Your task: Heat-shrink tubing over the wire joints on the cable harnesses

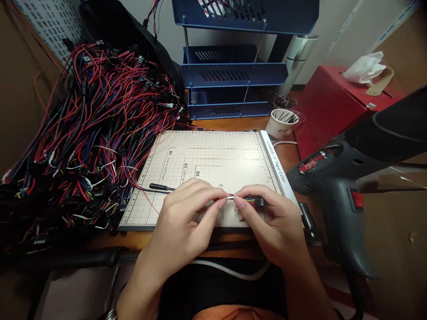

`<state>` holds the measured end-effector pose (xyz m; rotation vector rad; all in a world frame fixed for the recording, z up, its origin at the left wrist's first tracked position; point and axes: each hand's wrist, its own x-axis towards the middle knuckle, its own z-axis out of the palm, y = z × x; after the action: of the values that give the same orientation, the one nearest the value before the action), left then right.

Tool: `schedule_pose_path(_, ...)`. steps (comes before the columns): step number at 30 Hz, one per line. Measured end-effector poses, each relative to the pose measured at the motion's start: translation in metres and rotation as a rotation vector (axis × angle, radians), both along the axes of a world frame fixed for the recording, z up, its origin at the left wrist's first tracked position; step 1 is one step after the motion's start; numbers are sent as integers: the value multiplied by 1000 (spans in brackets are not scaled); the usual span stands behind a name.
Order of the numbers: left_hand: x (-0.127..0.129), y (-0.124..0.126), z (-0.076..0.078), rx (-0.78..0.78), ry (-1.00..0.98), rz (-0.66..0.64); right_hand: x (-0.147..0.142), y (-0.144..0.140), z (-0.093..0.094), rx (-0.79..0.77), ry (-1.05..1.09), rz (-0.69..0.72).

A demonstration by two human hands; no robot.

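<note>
Over the paper cutter board (227,155), my left hand (193,211) and my right hand (273,218) meet fingertip to fingertip, each closed in a pinch. Between them runs a thin wire (230,198) with a whitish stretch showing. Out of my right fingers sticks a black connector (259,202) with several coloured wires. A cable with a black barrel plug (158,186) lies on the board beside my left hand; whether it belongs to the same harness is hidden by that hand.
A large heap of red, black and blue wire harnesses (90,120) fills the left. Blue tiered trays (233,73) stand behind the board. At right are a paper cup (283,122) of thin dark pieces, a red tissue box (327,98) and a black heat gun (343,191).
</note>
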<state>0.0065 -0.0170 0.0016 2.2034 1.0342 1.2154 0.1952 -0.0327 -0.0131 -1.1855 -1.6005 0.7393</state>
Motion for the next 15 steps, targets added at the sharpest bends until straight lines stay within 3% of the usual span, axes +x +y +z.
schedule_pose_path(7, 0, 1, -1, 127, 11, 22, 0, 1, 0, 57, -21, 3)
schedule_pose_path(15, -6, 1, -2, 73, -57, -21, 1, 0, -2, 73, 32, 49)
